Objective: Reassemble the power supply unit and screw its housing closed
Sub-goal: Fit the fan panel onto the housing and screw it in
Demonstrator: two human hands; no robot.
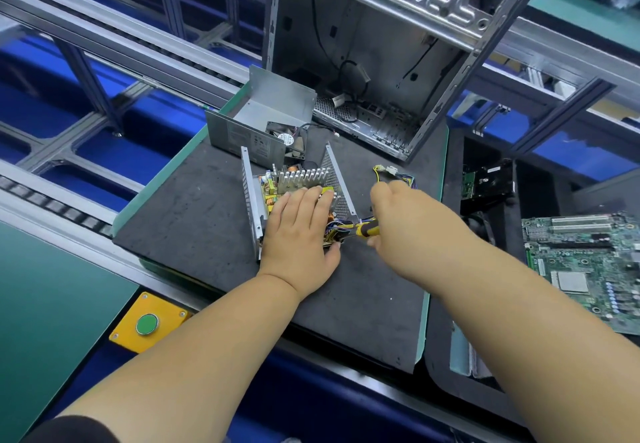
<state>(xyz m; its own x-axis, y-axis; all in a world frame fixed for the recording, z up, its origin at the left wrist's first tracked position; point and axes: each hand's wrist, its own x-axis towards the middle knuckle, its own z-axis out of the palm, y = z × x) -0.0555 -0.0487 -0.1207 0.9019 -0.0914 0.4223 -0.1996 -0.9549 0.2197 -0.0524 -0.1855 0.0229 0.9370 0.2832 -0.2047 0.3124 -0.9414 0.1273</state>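
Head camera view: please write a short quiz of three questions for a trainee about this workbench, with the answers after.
1. True or false: the cover of the power supply is already mounted over the open base.
2. Which hand holds the yellow-handled screwdriver? A) left hand B) right hand C) neither
3. Fill in: the loose motherboard lies to the ____ of the black mat.

Key
1. False. The cover lies apart behind the base, with the fan beside it, and the heatsink is exposed.
2. B. The left hand rests flat on the base.
3. right
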